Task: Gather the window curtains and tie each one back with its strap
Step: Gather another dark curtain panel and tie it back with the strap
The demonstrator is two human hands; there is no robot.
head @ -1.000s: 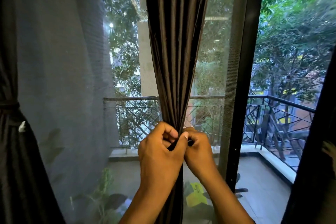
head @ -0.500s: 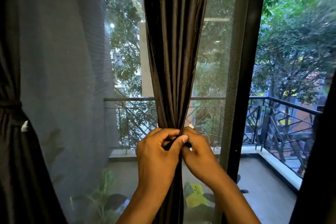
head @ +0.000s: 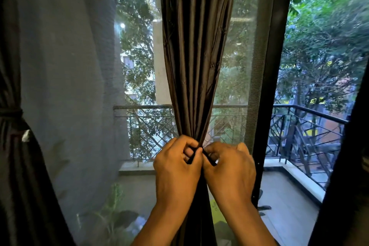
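Note:
A dark brown curtain point(head: 196, 50) hangs in the middle of the window, gathered into a narrow bunch at waist height. A thin dark strap point(head: 194, 154) wraps that bunch. My left hand point(head: 177, 168) pinches one strap end on the left of the bunch. My right hand point(head: 229, 168) pinches the other strap end point(head: 209, 159) on the right. Both hands sit side by side against the curtain. At the far left a second dark curtain point(head: 18, 166) hangs tied with its own strap point(head: 11, 113).
A sheer grey net curtain point(head: 65, 86) covers the left part of the window. A dark door frame point(head: 269, 66) stands right of my hands. A dark curtain edge point(head: 347, 166) fills the far right. Outside are a balcony railing point(head: 311, 126) and trees.
My hands have drawn slightly apart, the right hand shifting to the right, and the two strap ends now show between them.

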